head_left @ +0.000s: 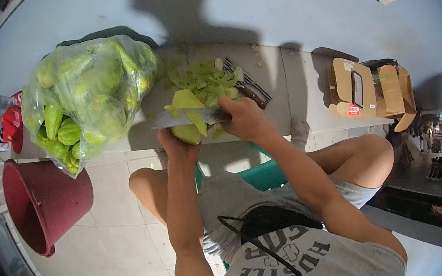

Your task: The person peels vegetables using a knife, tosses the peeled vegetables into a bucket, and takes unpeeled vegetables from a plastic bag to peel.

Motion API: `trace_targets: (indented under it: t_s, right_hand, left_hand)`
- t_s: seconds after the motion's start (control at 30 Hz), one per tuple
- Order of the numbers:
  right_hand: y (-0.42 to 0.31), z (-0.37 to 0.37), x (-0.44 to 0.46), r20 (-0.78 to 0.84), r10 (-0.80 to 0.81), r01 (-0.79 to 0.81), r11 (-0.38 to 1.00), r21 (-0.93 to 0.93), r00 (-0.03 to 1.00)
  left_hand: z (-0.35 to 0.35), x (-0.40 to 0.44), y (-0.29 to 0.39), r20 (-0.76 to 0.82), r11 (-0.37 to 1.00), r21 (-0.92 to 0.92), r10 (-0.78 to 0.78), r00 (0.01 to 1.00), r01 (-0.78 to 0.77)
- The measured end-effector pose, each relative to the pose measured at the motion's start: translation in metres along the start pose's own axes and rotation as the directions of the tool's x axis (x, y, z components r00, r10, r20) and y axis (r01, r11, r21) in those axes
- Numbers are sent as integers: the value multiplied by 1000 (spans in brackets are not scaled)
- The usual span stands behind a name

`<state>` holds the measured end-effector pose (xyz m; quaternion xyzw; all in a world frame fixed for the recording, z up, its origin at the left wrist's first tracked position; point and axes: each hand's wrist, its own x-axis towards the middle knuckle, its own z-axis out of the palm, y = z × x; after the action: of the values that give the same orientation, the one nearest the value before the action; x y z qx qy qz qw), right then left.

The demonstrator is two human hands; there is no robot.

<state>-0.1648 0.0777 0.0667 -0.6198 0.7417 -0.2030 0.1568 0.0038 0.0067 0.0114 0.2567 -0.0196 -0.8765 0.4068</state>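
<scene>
My left hand [178, 148] is closed around a pale green chayote [186, 135] above the ledge's front edge. In my right hand [244, 115] is the handle of a wide-bladed knife [217, 115]. Its blade lies level across the chayote, and a strip of peel [197, 122] hangs over the metal. Just behind the blade is a larger pale green piece [187, 99], partly hidden by it. Beyond my hands, green peelings [203, 80] lie heaped on the tiled ledge. Beside them rests another knife with a dark brown handle [252, 98], on or against a striped object [247, 77].
A clear plastic bag [95, 90] full of chayotes stands on the ledge [270, 64] to the left. Below it a dark red bucket [51, 202] is tipped towards me. Opened cardboard boxes [342, 88] sit at the right. A wall [282, 7] rises behind the ledge.
</scene>
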Motion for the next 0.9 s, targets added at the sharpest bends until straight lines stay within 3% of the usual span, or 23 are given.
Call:
trace_targets:
  t_s: [0.07,0.17,0.23,0.4,0.47,0.53,0.73,0.9]
  right_hand:
    - [-15,-10,-2,58,32,-32,999,12,998]
    - [2,1,-1,1,17,-17,999,51,1000]
    - [19,14,4,26,38,-38,999,14,999]
    - [26,17,4,33,72,-72,997,9,997]
    - [41,23,11,60,211,-209,977,-35,976]
    - [50,25,14,11,174,-174,985,-6,985]
    - [10,-3,-2,46,155,-159,983,92,987]
    - [0,-4,-5,-26,-10,12,998,65,1000]
  left_hand:
    - [4,-2,0,-42,1000,-31,-2,999,1]
    - [10,-10,0,-13,1000,23,-11,1000,12]
    - [10,-10,3,96,992,125,-32,995,20]
    - [19,-13,5,136,994,112,-31,990,16]
    - [20,-18,3,184,989,145,-48,982,21]
    - [24,-17,4,301,983,185,-72,951,16]
    - [20,-14,6,90,993,119,-29,996,18]
    - [14,-10,5,173,1000,10,0,985,-2]
